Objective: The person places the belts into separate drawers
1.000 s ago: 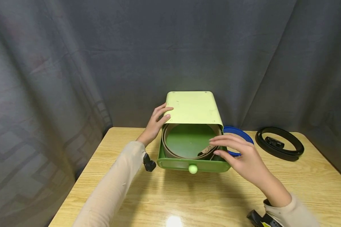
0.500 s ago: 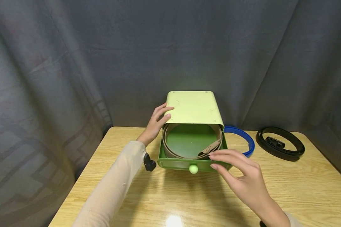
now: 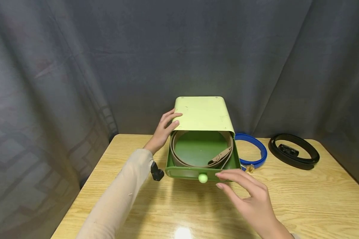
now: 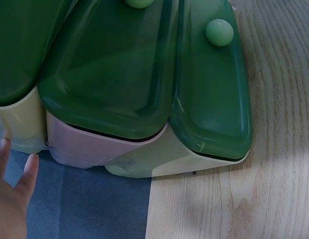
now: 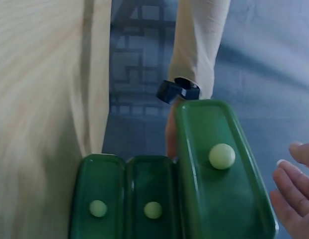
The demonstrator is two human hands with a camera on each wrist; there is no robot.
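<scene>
A small drawer cabinet (image 3: 202,114) with a pale yellow-green top stands on the table, its green top drawer (image 3: 182,172) pulled out. Inside the drawer lies a coiled beige belt (image 3: 221,155), its far part hidden under the cabinet top. My left hand (image 3: 163,131) rests with extended fingers on the cabinet's upper left edge. In front of the drawer's right side is my right hand (image 3: 248,197), holding nothing, thumb and fingers apart. Its fingertips are just right of the round pale green knob (image 3: 203,178). In the right wrist view, that hand (image 5: 296,194) shows beside the pulled-out drawer.
A coiled blue belt (image 3: 258,146) with a gold buckle (image 3: 250,168) lies right of the cabinet. Farther right is a coiled black belt (image 3: 299,162). Two closed lower drawers (image 5: 152,184) show below the top one. A grey curtain (image 3: 146,59) hangs behind the table.
My right hand has left the belt end in the drawer and moved down and toward me, to the drawer's front. The left hand stays on the cabinet.
</scene>
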